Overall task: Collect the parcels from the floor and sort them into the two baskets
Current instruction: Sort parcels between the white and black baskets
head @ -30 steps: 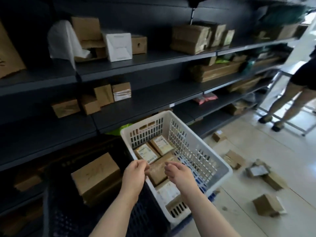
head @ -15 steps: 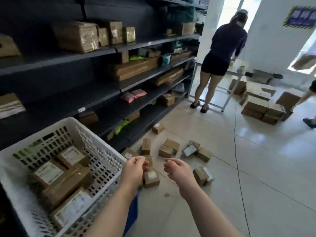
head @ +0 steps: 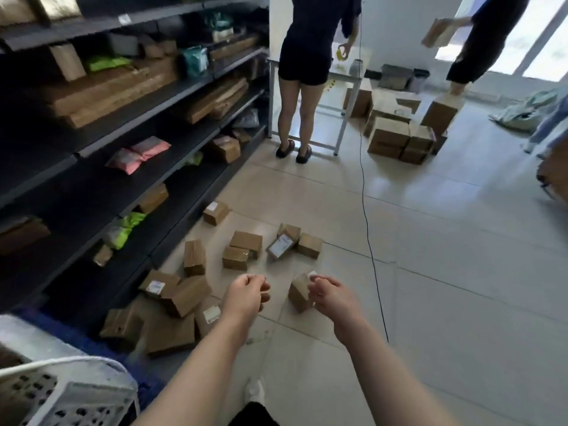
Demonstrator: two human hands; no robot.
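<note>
Parcels, brown cardboard, we find scattered on the tiled floor beside the dark shelving. A further heap lies at the shelf foot. One small parcel stands on the floor, partly hidden by our right hand. Left hand and right hand both have fingers curled in, gripping nothing, and are held apart above the floor. White basket, only partly in view, is at lower left.
</note>
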